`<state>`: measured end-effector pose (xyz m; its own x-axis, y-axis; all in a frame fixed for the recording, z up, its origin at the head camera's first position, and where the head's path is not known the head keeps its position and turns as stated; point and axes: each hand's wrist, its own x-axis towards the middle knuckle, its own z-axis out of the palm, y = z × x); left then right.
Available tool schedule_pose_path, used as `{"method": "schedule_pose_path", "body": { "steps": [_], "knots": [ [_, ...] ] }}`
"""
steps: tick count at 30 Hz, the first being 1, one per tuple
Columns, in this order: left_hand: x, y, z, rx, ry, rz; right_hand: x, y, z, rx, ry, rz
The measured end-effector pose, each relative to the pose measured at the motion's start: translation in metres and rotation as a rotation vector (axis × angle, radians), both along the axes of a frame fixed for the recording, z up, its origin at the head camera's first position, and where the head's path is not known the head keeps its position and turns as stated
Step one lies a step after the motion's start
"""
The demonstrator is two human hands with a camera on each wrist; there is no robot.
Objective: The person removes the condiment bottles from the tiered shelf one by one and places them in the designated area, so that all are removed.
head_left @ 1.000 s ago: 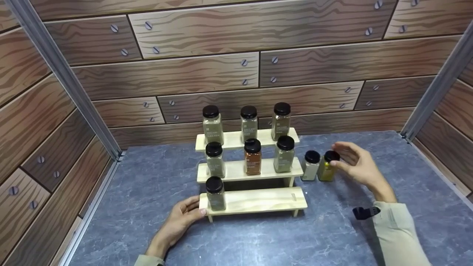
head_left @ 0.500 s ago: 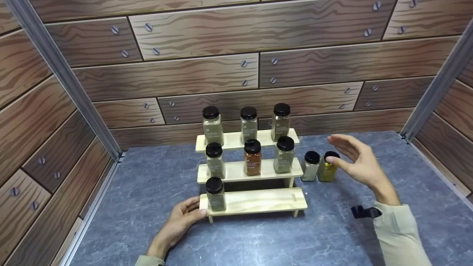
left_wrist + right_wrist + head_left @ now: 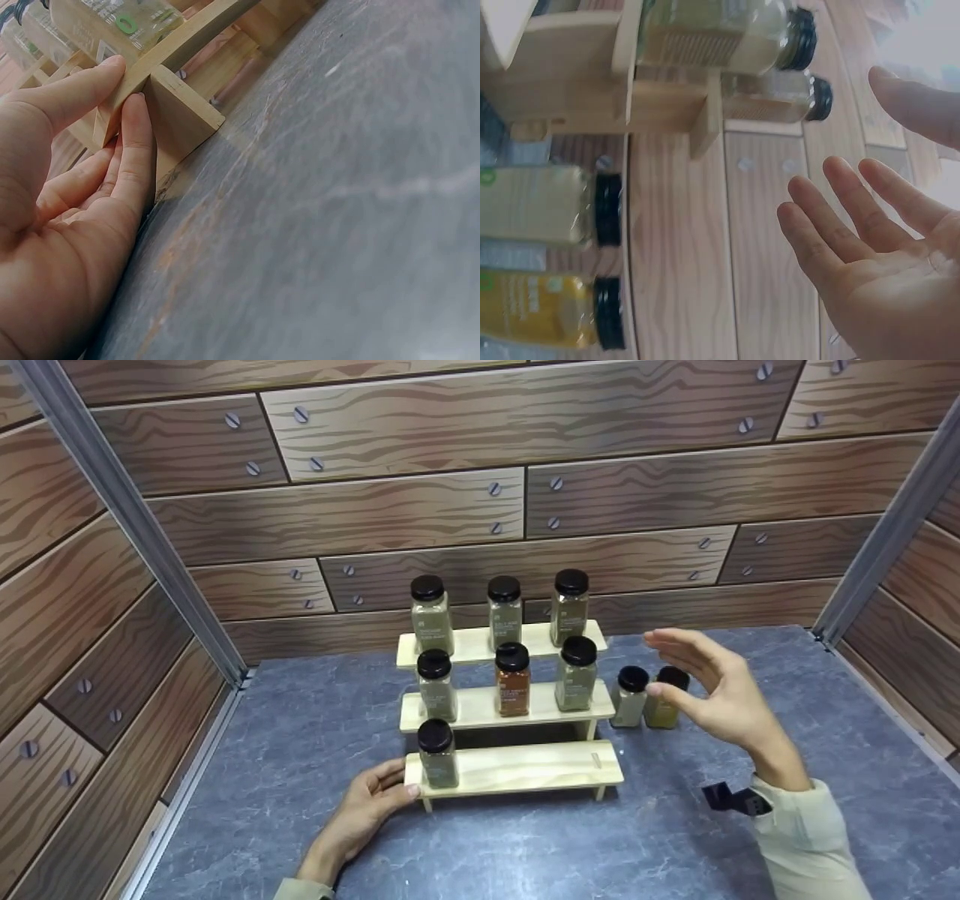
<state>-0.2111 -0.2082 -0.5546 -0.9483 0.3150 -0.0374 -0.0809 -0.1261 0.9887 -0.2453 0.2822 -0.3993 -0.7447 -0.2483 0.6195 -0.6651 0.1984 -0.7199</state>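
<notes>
A three-tier pale wooden spice rack stands mid-table. My left hand pinches the left end of its lowest shelf; in the left wrist view the thumb lies over the board's edge with fingers beneath. To the right of the rack, a jar with pale contents and a jar with yellow contents stand side by side on the table. My right hand is raised beside them, fingers extended and thumb apart, holding nothing. In the head view its thumb overlaps the yellow jar; the right wrist view shows it apart from both jars.
Black-capped jars fill spots on the rack: three on top, three in the middle, including a red-orange one, and one jar at the lowest shelf's left. Wood-patterned walls and metal corner posts bound the grey table.
My right hand has come away from the yellow jar's cap, opening wider and rising slightly, then drifting left above the jars. The left hand, rack and jars have stayed in place.
</notes>
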Motion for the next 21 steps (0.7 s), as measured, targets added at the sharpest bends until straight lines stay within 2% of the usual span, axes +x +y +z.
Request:
{"method": "schedule_pose_path", "body": {
  "steps": [3,9,14,21],
  "knots": [
    [0.000,0.000,0.000,-0.002,0.004,-0.002,0.004,-0.005,0.004,0.002,0.003,0.023],
    [0.000,0.001,-0.001,0.002,-0.002,0.003,0.014,-0.014,0.010,0.076,0.023,0.038],
    [0.001,0.000,-0.001,-0.002,-0.007,0.006,0.021,-0.025,0.013,0.062,0.070,0.098],
    [0.000,0.000,0.001,-0.004,-0.022,0.020,0.025,-0.048,0.018,0.050,0.047,0.144]
  ]
}}
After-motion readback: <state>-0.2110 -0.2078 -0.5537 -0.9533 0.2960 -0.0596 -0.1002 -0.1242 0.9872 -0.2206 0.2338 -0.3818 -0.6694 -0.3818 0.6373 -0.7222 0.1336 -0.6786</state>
